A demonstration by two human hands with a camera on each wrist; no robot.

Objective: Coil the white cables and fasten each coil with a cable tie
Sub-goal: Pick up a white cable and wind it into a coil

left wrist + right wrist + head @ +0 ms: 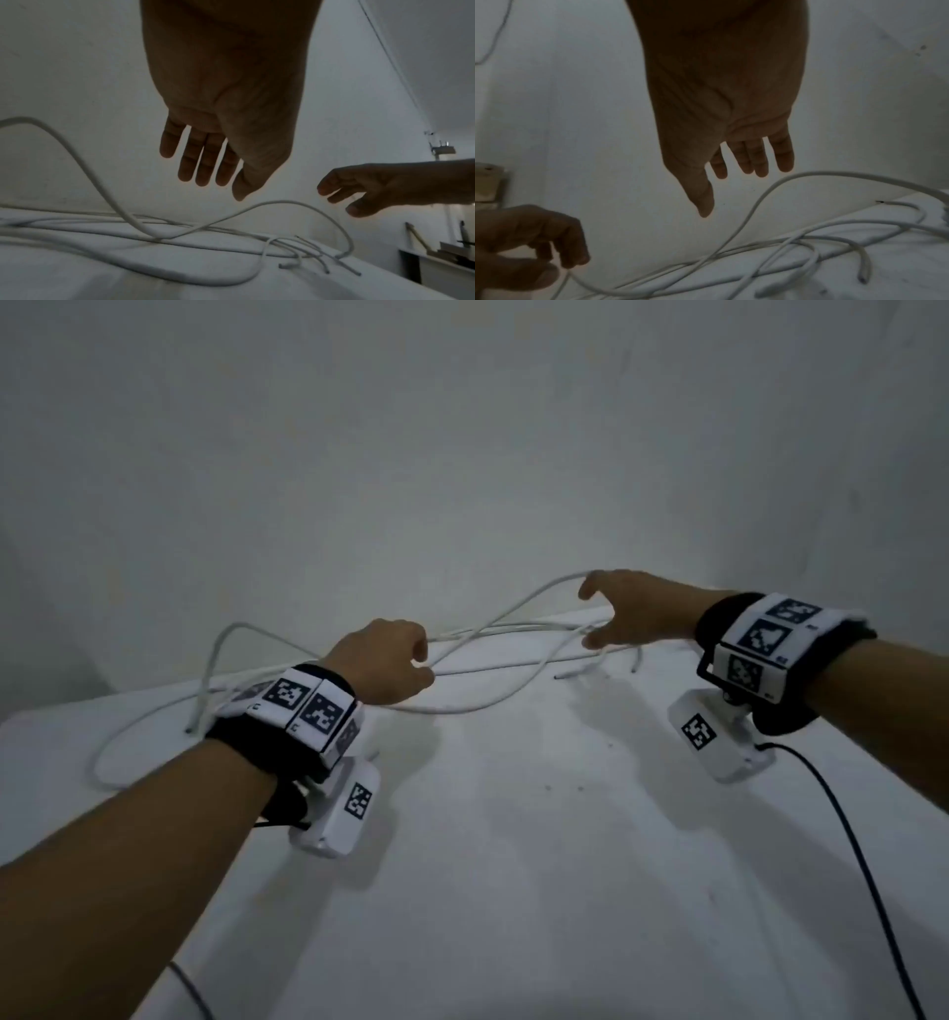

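Note:
Several white cables (488,706) lie tangled along the far side of the white table (513,865), with loops arching up at the left (231,629) and centre. My left hand (423,660) hovers over the tangle's middle, fingers hanging loosely; in the left wrist view the left hand (218,188) holds nothing and a cable arch (282,201) passes just under the thumb. My right hand (590,618) reaches left over the right part, thumb and fingers spread, empty. The right wrist view shows the right hand (718,192) above a raised cable (757,203). No cable tie is visible.
Cut cable ends (637,667) lie under the right hand near the table's back edge, against a plain wall (462,454). A black lead (847,839) trails from the right wrist camera across the near right of the table. The near table surface is bare.

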